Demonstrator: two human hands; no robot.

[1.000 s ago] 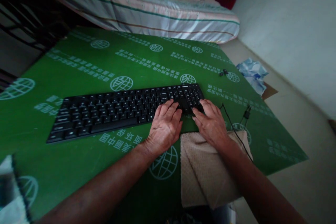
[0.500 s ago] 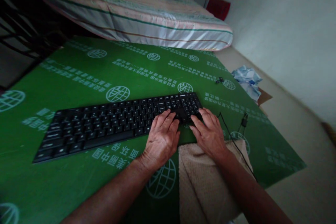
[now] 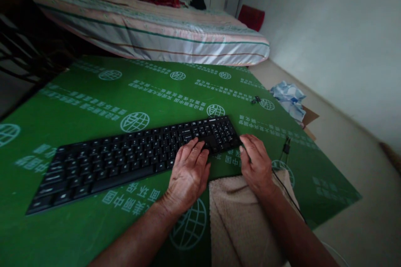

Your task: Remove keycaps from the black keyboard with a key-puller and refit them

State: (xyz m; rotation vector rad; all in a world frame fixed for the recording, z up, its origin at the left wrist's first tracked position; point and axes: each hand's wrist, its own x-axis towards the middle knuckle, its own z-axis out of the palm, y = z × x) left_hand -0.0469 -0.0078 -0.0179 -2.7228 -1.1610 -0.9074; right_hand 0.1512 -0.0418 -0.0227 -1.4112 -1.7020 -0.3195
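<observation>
A black keyboard [image 3: 125,154] lies slanted across a green board. My left hand [image 3: 189,175] rests on its right part, beside the number keys, fingers stretched and lying over it. A dark patch without visible key markings shows just past those fingertips. Off the keyboard's right end is my right hand [image 3: 257,162], its fingers bent and the thumb apart from them. Its fingertips are close to the keyboard's corner; whether they touch it I cannot tell. Nothing shows between them. Beneath the right wrist a beige cloth [image 3: 238,212] lies folded.
The green board [image 3: 169,100] bears white print and globe marks. Small black pieces [image 3: 255,100] lie towards its far right, and a black plug-like piece [image 3: 286,147] nearer. A thin cable runs by my right wrist. Behind stands a bed [image 3: 156,41]; crumpled packaging [image 3: 288,96] lies on the floor.
My right hand has slid right, off the keyboard's number keys to beyond its end. My left hand stays on the keyboard. The whole view has shifted slightly.
</observation>
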